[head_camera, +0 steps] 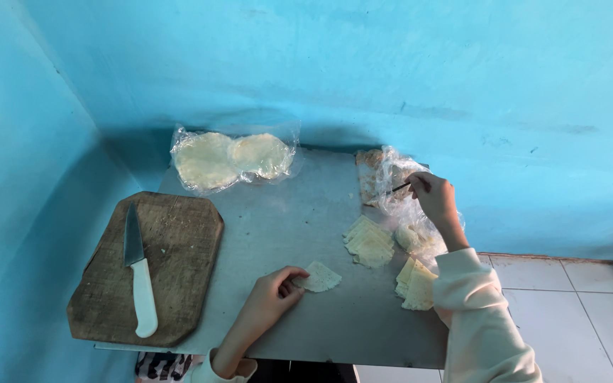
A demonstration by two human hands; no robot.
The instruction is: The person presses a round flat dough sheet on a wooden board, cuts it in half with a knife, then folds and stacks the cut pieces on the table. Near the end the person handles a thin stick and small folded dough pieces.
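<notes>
Seemingly metal, the grey table (292, 227) meets blue walls (391, 64).

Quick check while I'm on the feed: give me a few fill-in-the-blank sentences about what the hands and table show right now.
1. The white-handled knife lies on the worn brown wooden ____.
2. The left hand pinches a pale ____-shaped cut piece of flatbread on the grey metal table.
3. The right hand holds a thin dark ____ over the crinkled clear plastic wrap.
4. The two round flatbreads sit inside a clear plastic ____.

Missing words: cutting board; triangle; stick; bag
</notes>
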